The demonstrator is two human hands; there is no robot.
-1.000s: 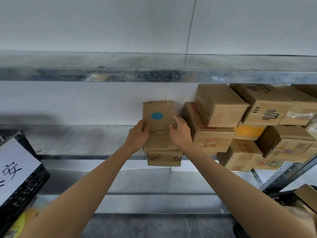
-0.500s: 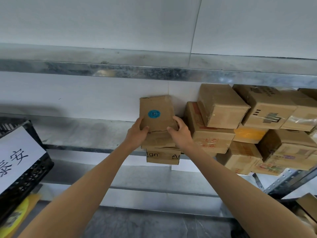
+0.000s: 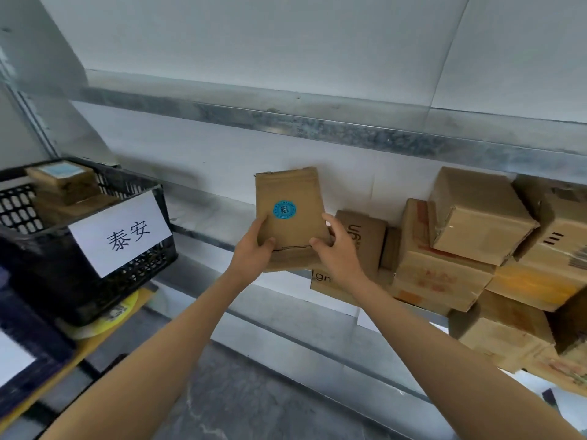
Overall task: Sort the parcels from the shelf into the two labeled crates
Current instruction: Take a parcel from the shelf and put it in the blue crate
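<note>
Two hands on one parcel: brown cardboard, held upright with its broad face to the camera and a round blue sticker in the middle of that face. The left hand grips the lower left corner, thumb pressed on the front. The right hand grips the lower right corner, thumb on the front as well, fingers curled behind. The parcel sits close to dead centre of the view, in front of the metal shelf and the white wall.

At three o'clock from it, just beside the right hand, a box printed with dark letters lies on the shelf. Further out, three to four o'clock, the heap of brown parcels is stacked several high, some tilted, one showing an orange patch.

Over at nine o'clock, well apart from the hands, stands a black mesh crate wearing a white label with two dark characters. Inside it lie flat brown parcels, the top one with a pale blue label. Down at seven o'clock, something yellow and round peeks out from under the crate.
</note>
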